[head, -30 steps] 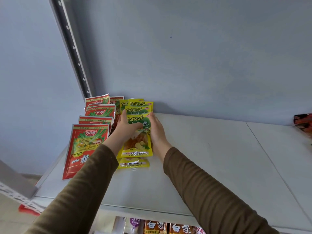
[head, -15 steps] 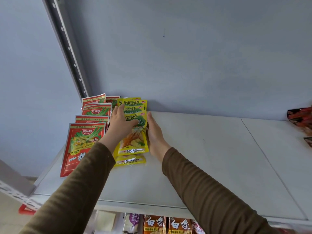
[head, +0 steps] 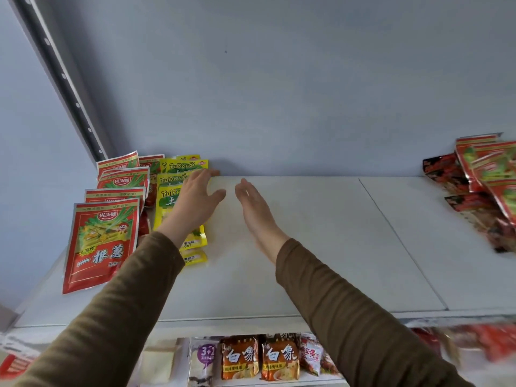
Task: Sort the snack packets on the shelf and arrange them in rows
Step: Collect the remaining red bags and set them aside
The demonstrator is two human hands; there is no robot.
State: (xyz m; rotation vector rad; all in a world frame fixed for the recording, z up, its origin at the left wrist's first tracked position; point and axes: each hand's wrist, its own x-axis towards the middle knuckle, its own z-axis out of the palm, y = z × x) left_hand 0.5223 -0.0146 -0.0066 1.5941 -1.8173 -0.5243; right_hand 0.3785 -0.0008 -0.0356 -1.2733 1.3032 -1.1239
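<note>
A row of red snack packets (head: 102,241) lies along the left end of the white shelf (head: 307,247), overlapping from back to front. Beside it runs a row of yellow TuDouSi packets (head: 170,191). My left hand (head: 195,202) hovers open over the yellow row, fingers spread, holding nothing. My right hand (head: 254,210) is open too, edge-on above the bare shelf just right of the yellow row. A mixed pile of dark and red packets (head: 485,191) sits at the shelf's far right.
The grey back wall rises behind the shelf, and a perforated metal upright (head: 64,79) stands at the back left. On the lower shelf are orange noodle packets (head: 259,358) and other packs. Between the yellow row and the right-hand pile the shelf top shows bare.
Both hands have let go of the yellow packets and lifted away to the right. The view has swung right, bringing the right-hand pile into sight.
</note>
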